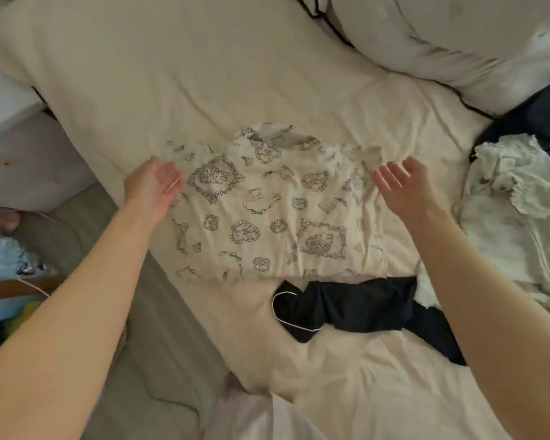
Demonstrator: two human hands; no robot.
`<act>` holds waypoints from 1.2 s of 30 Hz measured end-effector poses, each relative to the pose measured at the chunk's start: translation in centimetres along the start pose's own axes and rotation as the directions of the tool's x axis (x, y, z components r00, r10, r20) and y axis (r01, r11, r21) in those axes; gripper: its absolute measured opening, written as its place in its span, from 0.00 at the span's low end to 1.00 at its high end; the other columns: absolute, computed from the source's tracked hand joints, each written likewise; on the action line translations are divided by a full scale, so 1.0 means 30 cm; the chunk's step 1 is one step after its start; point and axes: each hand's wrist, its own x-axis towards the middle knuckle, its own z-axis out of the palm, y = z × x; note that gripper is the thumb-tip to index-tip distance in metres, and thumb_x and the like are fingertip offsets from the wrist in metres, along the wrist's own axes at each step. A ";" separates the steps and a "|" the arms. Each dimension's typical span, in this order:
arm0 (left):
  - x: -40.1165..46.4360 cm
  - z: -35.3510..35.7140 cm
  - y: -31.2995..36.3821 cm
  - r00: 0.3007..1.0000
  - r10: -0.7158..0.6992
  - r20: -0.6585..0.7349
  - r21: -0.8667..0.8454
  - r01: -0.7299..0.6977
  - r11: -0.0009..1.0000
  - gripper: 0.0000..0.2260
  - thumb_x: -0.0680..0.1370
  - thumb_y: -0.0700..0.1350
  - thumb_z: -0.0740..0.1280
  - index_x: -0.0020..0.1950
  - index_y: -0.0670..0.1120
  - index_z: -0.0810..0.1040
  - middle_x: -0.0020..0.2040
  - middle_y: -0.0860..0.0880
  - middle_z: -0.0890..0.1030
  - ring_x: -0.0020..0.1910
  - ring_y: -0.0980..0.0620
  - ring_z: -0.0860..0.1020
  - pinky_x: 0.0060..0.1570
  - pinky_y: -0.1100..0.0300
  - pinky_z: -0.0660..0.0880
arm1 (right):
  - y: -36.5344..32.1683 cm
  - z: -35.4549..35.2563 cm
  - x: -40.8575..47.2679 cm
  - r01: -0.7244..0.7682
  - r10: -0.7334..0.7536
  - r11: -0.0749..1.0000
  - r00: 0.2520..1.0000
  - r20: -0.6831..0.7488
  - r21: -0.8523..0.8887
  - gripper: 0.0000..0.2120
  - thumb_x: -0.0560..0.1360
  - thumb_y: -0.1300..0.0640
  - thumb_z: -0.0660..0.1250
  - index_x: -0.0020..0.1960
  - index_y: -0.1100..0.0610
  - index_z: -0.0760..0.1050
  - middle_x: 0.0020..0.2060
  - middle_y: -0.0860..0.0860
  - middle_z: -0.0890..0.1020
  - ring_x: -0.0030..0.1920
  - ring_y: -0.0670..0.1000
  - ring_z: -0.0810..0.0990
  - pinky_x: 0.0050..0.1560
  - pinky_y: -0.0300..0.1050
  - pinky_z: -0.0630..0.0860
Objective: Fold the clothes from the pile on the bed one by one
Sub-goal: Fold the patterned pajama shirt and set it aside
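While both hands hover, a printed cream garment point(267, 214) lies spread on the bed point(204, 74).
Soft, wrinkled cotton, roughly rectangular; left hand point(154, 187) and right hand point(405, 185) flank it, fingers loose, holding nothing.

No readable txt anywhere.

Printed cream garment point(267, 211) flat on bed point(204, 74), open hands at its sides (left point(153, 185), right point(404, 185)), black garment point(346, 308) nearer

White pillows point(451, 42) lie beside a white cabinet point(19, 147).
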 end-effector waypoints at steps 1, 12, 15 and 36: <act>0.001 -0.027 -0.056 0.999 -0.017 -0.047 0.079 0.021 0.997 0.02 0.79 0.39 0.61 0.46 0.44 0.72 0.42 0.46 0.77 0.34 0.53 0.78 0.34 0.62 0.76 | 0.043 -0.040 0.005 -0.016 0.015 0.997 1.000 -0.019 -0.073 0.21 0.82 0.60 0.55 0.74 0.63 0.59 0.63 0.57 0.73 0.59 0.55 0.76 0.53 0.48 0.78; -0.161 -0.259 -0.538 0.747 -0.640 -0.182 -0.308 0.575 0.758 0.26 0.77 0.57 0.63 0.68 0.42 0.65 0.52 0.44 0.75 0.60 0.46 0.73 0.58 0.55 0.70 | 0.392 -0.396 -0.035 -0.533 0.478 0.846 0.773 -0.416 -0.017 0.31 0.76 0.49 0.67 0.72 0.63 0.62 0.65 0.58 0.73 0.64 0.57 0.74 0.60 0.52 0.74; -0.125 -0.219 -0.530 0.777 -0.619 -0.119 -0.424 0.524 0.739 0.17 0.78 0.54 0.64 0.55 0.40 0.72 0.55 0.43 0.77 0.62 0.46 0.73 0.61 0.50 0.70 | 0.376 -0.357 -0.003 -0.495 0.511 0.857 0.783 -0.355 0.142 0.20 0.78 0.54 0.64 0.67 0.59 0.67 0.62 0.53 0.76 0.63 0.54 0.75 0.55 0.48 0.74; -0.439 0.181 -0.461 0.747 0.663 0.051 0.424 -0.617 0.663 0.08 0.76 0.37 0.67 0.54 0.41 0.73 0.47 0.54 0.77 0.42 0.67 0.76 0.47 0.75 0.69 | 0.346 -0.449 -0.155 0.089 -0.087 0.827 0.996 0.031 -0.555 0.16 0.80 0.48 0.59 0.65 0.54 0.71 0.57 0.50 0.79 0.57 0.49 0.79 0.59 0.47 0.76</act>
